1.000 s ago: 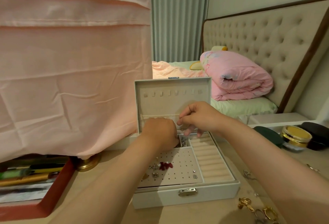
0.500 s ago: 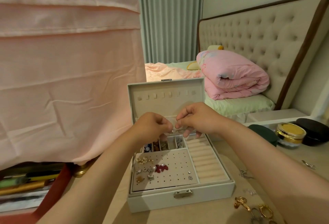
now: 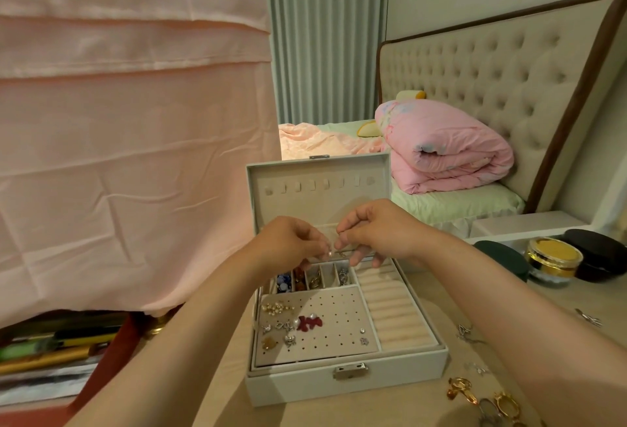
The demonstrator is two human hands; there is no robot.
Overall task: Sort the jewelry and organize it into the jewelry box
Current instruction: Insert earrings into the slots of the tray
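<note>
Since a second ago the left hand [image 3: 288, 243] has lifted out of the jewelry box [image 3: 298, 387] at lower centre. Fingers curled, it pinches a small silver piece [image 3: 334, 253] at mid-frame, above the box's back compartments — the right hand [image 3: 376, 233] pinches its other end.

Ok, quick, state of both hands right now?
Left hand: pinching a small jewelry piece, pearl-like bead at its tip, over the open jewelry box.
Right hand: pinching the same piece's other end, as far as shows.
</note>
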